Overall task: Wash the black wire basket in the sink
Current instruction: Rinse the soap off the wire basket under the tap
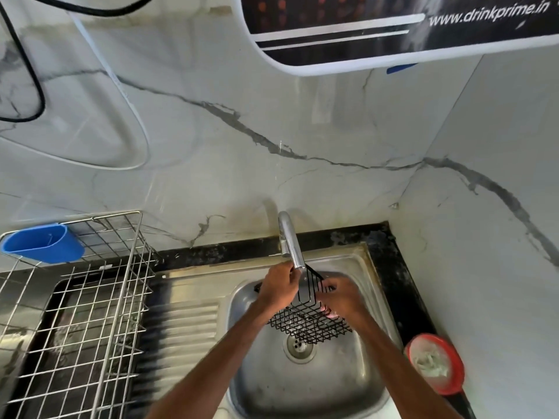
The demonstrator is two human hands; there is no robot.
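Note:
The black wire basket [308,323] hangs tilted over the steel sink [329,385], just under the chrome tap spout [292,241]. My left hand [279,287] grips the basket's upper left edge beside the spout's tip. My right hand [343,299] grips the basket's right side, and something pink shows under its fingers. The sink drain [299,346] lies below the basket's lower edge.
A steel wire dish rack [84,300] stands on the left with a blue plastic cup holder [44,243] hooked on it. A red dish [435,365] with a scrubber sits on the black counter at the right. A water purifier [393,31] hangs above.

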